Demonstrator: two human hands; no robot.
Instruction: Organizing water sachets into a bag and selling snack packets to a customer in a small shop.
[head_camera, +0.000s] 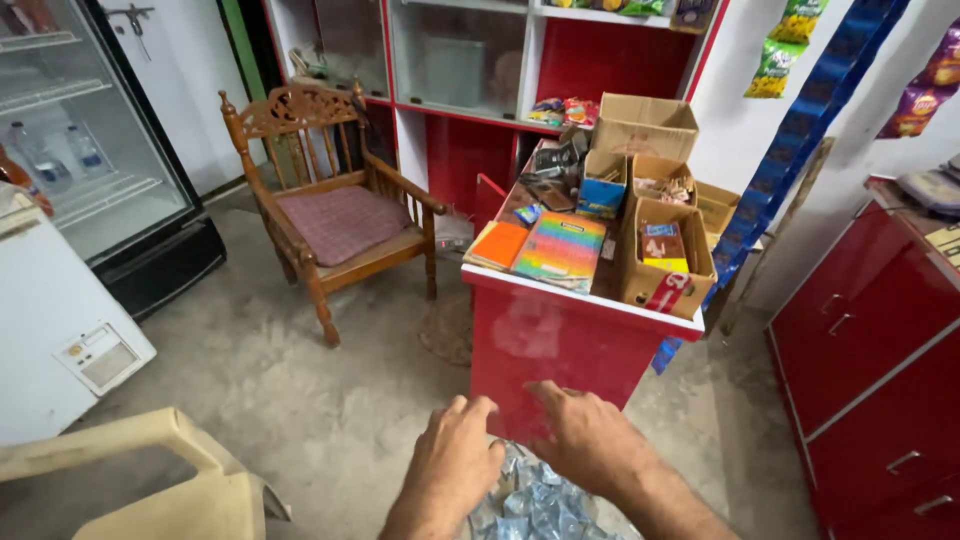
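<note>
A: At bottom centre, both your hands sit on a bundle of small silvery-blue packets (535, 505). Left hand (455, 462) lies palm down on its left side, fingers loosely together and curled over the top. Right hand (590, 440) lies on the upper right, fingers slightly spread, tips pressing the packets.

B: Are you gripping any?

A: Can't tell. No pinch shows, your palms cover the contact. Looks like flat resting or gathering.

B: Where's the bundle?

A: Low in view, just in front of the red counter (560, 345), close to you. What it rests on is hidden.

B: Progress?

A: Early, I'd judge. Packets are all bunched under your hands, none visibly set apart. The counter top holds cardboard boxes (665, 255), a rainbow-striped book (560, 248) and an orange pad (497, 244), none of them touched.

B: Anything else?

A: Wooden armchair (335, 215) behind on the left, glass-door fridge (85, 130) far left, plastic chair (170, 480) near your left arm, red drawers (875, 370) on the right.
</note>
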